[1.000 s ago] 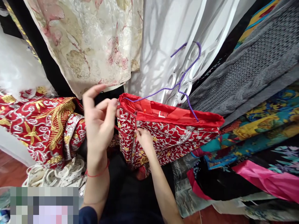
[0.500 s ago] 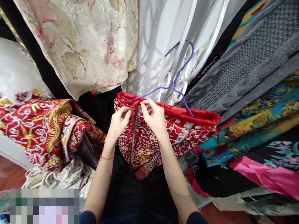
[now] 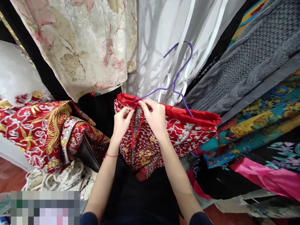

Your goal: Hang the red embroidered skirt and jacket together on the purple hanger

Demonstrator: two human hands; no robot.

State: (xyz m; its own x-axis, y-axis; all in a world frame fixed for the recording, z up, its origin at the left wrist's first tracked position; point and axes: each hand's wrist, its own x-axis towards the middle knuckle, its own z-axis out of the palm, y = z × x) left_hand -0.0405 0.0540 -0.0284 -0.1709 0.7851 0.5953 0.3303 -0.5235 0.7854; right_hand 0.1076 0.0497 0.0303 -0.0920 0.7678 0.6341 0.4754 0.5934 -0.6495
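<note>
A red embroidered skirt [image 3: 187, 132] with silver and gold patterning hangs before me, its red waistband open at the top. Inside the waistband sits a purple hanger [image 3: 174, 82], its hook rising above. Near the left end of the waistband, both hands pinch a thin red drawstring [image 3: 133, 132], whose ends dangle down the front. My left hand [image 3: 122, 123] is closed on it from the left, thumb against fingers. Fingertips together, my right hand [image 3: 153, 116] grips the cord at the waistband's edge. The exact crossing of the cord is partly hidden by the fingers.
Another red and gold embroidered garment [image 3: 35, 131] lies at left, above bundled white straps [image 3: 58, 178]. A cream floral cloth [image 3: 89, 47] hangs at upper left. White openwork metal [image 3: 203, 53] stands behind the hanger. Grey knitwear [image 3: 253, 53] and colourful fabrics [image 3: 264, 115] hang at right.
My left hand has moved slightly right, closer to my right hand, and now pinches the cord. The dangling cord ends have spread apart. The skirt and hanger have hardly moved.
</note>
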